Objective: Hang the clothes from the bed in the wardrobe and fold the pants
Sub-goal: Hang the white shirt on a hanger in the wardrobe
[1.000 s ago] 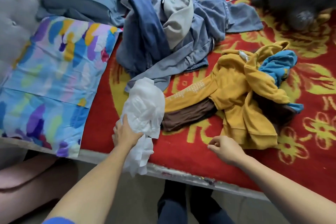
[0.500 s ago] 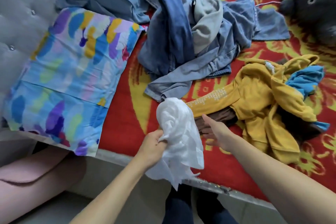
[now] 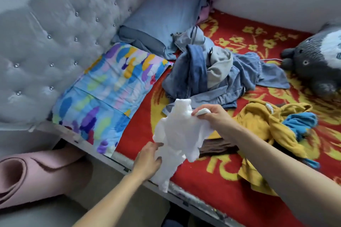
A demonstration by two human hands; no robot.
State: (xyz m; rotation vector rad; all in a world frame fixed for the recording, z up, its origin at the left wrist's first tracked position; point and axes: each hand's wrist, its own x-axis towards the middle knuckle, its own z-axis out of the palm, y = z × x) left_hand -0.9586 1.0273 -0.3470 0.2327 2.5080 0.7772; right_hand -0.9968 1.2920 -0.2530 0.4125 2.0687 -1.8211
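Observation:
A crumpled white garment [image 3: 180,134] hangs above the bed's near edge. My right hand [image 3: 212,116] pinches its upper part, with cloth bunched between thumb and fingers. My left hand [image 3: 149,158] touches its lower left side with fingers nearly straight. Behind it lies a heap of blue denim and grey clothes [image 3: 217,75]. To the right sprawls a yellow hoodie [image 3: 267,131] with a blue piece [image 3: 302,123] on it and a brown garment [image 3: 217,148] under it.
The bed carries a red blanket with yellow pattern [image 3: 212,180]. A colourful pillow [image 3: 110,94] and a blue pillow [image 3: 166,14] lie by the grey tufted headboard [image 3: 46,42]. A grey plush toy [image 3: 317,61] sits far right. A pink rolled mat [image 3: 36,175] lies on the floor.
My right hand has taken hold of the white garment's top and lifted it. My left hand has loosened from a grip to a touch lower down. The view tilted up towards the headboard.

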